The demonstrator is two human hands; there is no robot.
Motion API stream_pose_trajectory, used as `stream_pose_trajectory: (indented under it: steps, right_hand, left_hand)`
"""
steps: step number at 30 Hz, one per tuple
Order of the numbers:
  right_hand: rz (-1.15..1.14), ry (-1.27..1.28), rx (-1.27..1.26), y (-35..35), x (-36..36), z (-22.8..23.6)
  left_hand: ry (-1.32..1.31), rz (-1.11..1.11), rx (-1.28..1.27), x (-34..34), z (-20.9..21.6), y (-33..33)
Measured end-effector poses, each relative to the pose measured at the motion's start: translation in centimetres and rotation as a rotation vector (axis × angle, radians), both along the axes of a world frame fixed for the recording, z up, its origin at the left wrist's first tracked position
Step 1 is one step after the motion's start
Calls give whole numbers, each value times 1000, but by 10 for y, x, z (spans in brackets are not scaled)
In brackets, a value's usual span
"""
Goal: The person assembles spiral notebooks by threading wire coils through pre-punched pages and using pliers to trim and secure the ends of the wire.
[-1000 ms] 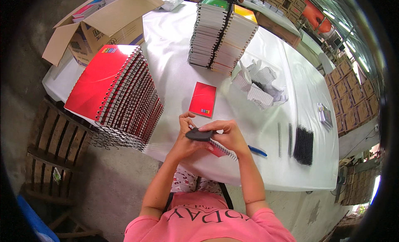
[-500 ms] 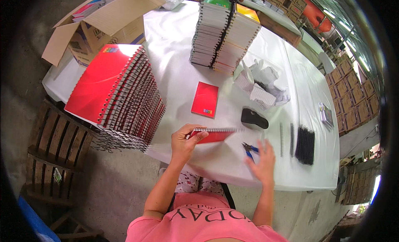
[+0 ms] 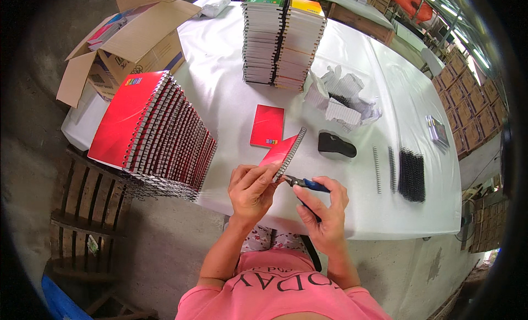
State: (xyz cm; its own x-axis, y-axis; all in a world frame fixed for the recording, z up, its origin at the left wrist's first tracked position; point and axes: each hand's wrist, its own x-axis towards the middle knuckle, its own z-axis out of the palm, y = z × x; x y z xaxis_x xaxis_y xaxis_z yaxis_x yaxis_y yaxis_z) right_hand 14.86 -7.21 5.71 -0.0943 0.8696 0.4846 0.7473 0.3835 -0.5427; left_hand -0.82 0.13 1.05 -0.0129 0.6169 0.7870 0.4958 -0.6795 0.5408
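My left hand [image 3: 253,189] grips a small red notebook [image 3: 277,152], tilted, with its wire spiral running along the right edge. In my right hand [image 3: 327,213] is a pair of blue-handled cutting pliers [image 3: 311,186], handles spread. The plier tips are at the lower end of the spiral, close to my left fingertips; whether they touch the wire I cannot tell. Just beyond lies another red notebook [image 3: 267,125], flat on the table. A black, rounded object [image 3: 336,145] rests to the right of the notebooks.
A tall stack of red spiral notebooks [image 3: 132,119] stands at left, before an open cardboard box [image 3: 146,50]. Further back are stacked notebooks with green and yellow covers [image 3: 283,45]. Crumpled paper [image 3: 344,103] and black spiral coils [image 3: 411,175] lie right on the white-covered table [image 3: 220,61].
My right hand has picked up the pliers from the table and brought them to the notebook. My left hand has turned the notebook from level to a steep slant.
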Motion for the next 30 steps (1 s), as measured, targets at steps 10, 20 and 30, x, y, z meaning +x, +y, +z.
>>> stream_pose_trajectory:
  steps: [10,20,30]
  right_hand:
    - [44,21,-10,1,-3,-7]
    - [427,1212,-833,-8,8,-22]
    - [-250,35,-246,-13,58,-52]
  left_hand:
    - [-6,2,3,3,-1,-2]
    - [49,64,132,7,-5,-6]
    - [-749,-120,-368,9,5,-6]
